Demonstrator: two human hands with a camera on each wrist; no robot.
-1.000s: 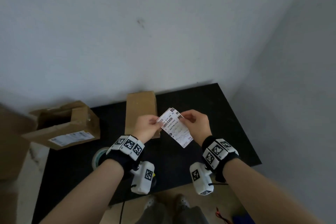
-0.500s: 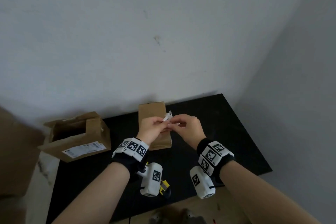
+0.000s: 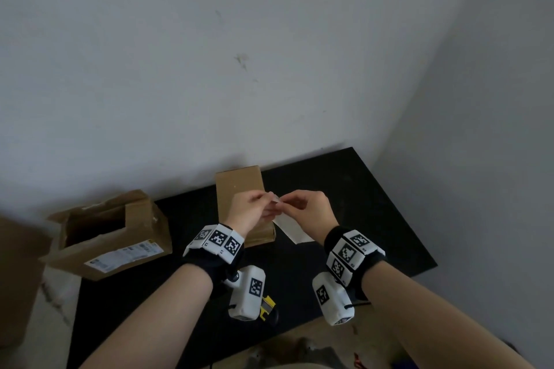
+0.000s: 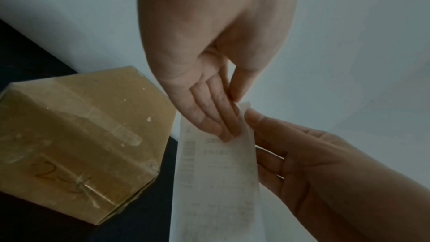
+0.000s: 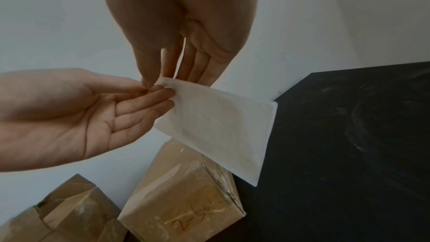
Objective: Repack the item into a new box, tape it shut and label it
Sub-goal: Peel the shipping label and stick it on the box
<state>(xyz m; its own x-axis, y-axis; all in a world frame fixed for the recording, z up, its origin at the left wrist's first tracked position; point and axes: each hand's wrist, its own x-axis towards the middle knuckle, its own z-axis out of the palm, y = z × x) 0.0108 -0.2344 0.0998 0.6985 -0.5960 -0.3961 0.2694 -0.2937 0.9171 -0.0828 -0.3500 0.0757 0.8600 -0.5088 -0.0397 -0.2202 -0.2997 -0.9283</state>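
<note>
A white shipping label (image 3: 292, 226) hangs in the air over the right edge of the taped brown box (image 3: 242, 189), blank side toward the head camera. My left hand (image 3: 266, 202) pinches its top corner between thumb and fingers (image 4: 218, 120). My right hand (image 3: 286, 201) pinches the same corner from the other side, thumb against fingertips (image 5: 151, 80). Faint print shows through the label (image 4: 216, 181) in the left wrist view. The taped box (image 4: 76, 144) has handwriting on its side and lies on the black table (image 3: 359, 204). The right wrist view shows the label (image 5: 221, 126) above that box (image 5: 186, 200).
An opened cardboard box (image 3: 111, 231) with an old label stands at the table's left end, also in the right wrist view as the opened box (image 5: 65, 214). A yellow-and-black tool (image 3: 266, 305) lies near the front edge. Large cardboard (image 3: 15, 278) leans at far left. A wall backs the table.
The label was held spread out with its print facing up; my hands have since come together at one corner and the label has turned so its blank side shows.
</note>
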